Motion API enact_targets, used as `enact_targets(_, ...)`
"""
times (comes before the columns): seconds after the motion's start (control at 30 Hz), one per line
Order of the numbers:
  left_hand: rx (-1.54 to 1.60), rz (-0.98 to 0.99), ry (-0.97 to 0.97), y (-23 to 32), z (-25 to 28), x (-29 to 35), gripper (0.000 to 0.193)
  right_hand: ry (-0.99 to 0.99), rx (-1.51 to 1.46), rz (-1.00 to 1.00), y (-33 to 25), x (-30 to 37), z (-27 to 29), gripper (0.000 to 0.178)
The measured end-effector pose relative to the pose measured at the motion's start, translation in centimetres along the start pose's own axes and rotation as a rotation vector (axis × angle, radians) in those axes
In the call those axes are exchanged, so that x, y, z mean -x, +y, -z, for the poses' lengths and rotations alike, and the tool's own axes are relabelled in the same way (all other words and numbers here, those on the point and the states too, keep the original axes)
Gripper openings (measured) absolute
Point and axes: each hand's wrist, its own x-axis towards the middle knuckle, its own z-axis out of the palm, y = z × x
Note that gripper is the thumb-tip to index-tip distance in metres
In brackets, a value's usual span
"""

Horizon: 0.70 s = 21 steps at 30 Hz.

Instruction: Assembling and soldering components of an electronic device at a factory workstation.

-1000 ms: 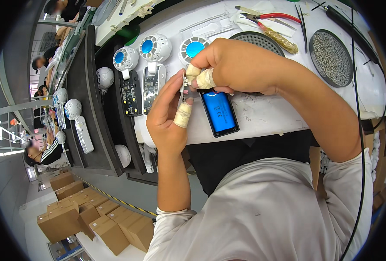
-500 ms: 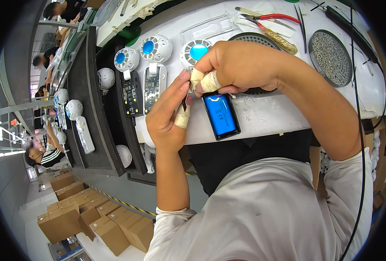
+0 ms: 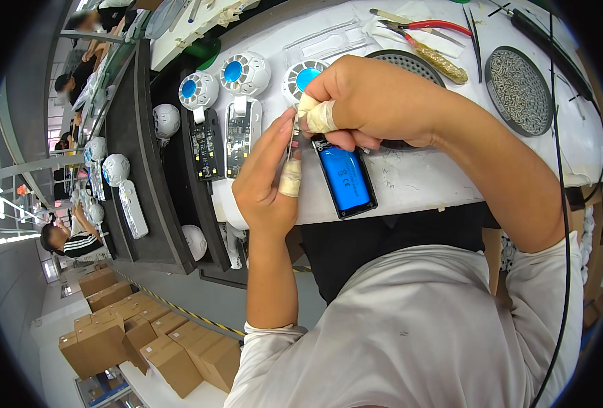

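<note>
My left hand point(image 3: 266, 178), a taped finger among its digits, holds a thin narrow part point(image 3: 295, 141) seen almost edge-on; its kind is unclear. My right hand point(image 3: 363, 105), also with taped fingers, is closed and bent over against the same spot. Its fingertips and anything pinched in them are mostly hidden. Just below the right hand a blue battery pack point(image 3: 346, 178) lies in a black casing near the table's front edge. Behind the hands sits a white rounded head with a blue disc point(image 3: 307, 79), partly covered by the right hand.
Two similar white heads point(image 3: 246, 73) with circuit boards point(image 3: 242, 139) stand at left beside a dark rack point(image 3: 153, 177). At right are red-handled pliers point(image 3: 437, 26), tweezers point(image 3: 477, 44), a dish of screws point(image 3: 519, 88) and an electric screwdriver point(image 3: 546, 47). A black cable hangs at right.
My left hand has shifted slightly right and turned a little. The right hand has moved slightly up, its lower fingers showing more over the battery casing's top. The battery has barely moved.
</note>
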Motion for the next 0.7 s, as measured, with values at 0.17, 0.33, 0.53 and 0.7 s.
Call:
enact_targets(0.17, -0.009, -0.028, 0.003, -0.1, 0.0, 0.1, 0.041, 0.006, 0.010, 0.004, 0.0, 0.0, -0.3, 0.013)
enact_targets(0.33, -0.055, -0.091, -0.016, 0.1, 0.1, -0.1, 0.043, 0.063, 0.056, 0.014, -0.2, 0.2, -0.8, 0.012)
enact_targets(0.53, -0.148, -0.162, -0.029, -0.1, 0.3, -0.2, 0.042, 0.095, 0.193, 0.101, 0.6, -0.3, -1.1, 0.013)
enact_targets(0.7, -0.177, -0.210, -0.031, -0.2, 0.1, -0.3, 0.042, 0.105, 0.207, 0.143, 0.9, -0.6, -1.1, 0.013)
